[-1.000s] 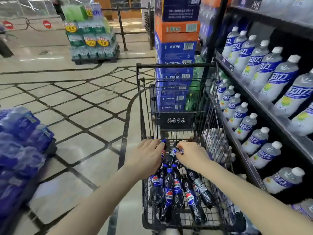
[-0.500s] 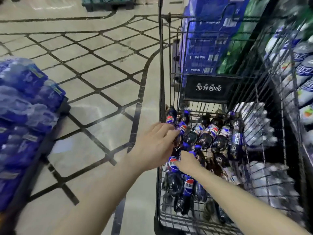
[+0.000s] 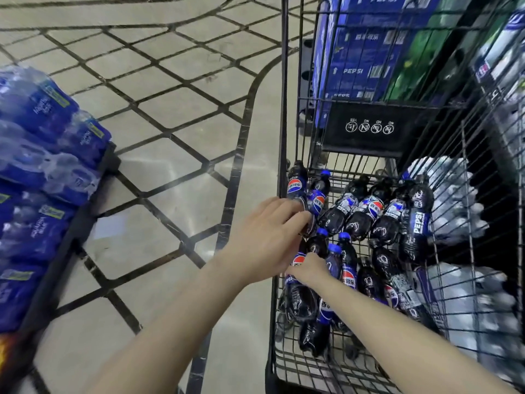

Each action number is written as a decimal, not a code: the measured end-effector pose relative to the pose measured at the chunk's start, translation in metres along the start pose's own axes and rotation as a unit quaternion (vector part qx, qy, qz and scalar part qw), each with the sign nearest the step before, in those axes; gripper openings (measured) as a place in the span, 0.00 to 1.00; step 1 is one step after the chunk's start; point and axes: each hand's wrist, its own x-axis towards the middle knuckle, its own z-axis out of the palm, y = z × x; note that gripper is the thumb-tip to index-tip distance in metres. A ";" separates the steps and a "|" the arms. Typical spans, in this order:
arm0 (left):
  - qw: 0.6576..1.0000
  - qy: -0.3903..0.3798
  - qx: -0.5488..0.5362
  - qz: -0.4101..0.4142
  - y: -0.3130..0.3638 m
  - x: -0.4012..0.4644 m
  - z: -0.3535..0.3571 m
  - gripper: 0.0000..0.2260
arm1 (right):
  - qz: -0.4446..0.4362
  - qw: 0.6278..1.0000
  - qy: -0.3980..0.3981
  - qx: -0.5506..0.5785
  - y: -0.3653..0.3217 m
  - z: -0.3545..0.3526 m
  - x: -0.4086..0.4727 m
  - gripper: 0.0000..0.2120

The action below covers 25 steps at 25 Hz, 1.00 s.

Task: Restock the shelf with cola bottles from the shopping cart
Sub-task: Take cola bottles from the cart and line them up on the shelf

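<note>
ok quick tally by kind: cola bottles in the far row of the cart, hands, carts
cola bottles in the far row: 6
hands: 2, left hand and right hand
shopping cart: 1
total: 9
The nearer pile of bottles overlaps too much to count.

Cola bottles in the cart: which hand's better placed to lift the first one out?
Right, probably. The right hand sits low among the cola bottles, fingers at a blue-capped neck; the left hand hovers over the cart's left rim.
</note>
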 end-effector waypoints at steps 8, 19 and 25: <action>0.957 -0.089 -0.224 -0.161 0.026 0.003 0.002 0.18 | -0.060 0.993 0.071 0.073 0.013 -0.037 -0.058 0.24; 0.742 -0.069 -0.490 -0.452 0.078 0.054 -0.040 0.10 | -0.178 0.957 0.163 0.158 0.000 -0.133 -0.168 0.36; 0.748 -0.038 -0.505 -0.428 0.072 0.056 -0.049 0.09 | -0.222 0.955 0.141 0.140 -0.003 -0.136 -0.174 0.35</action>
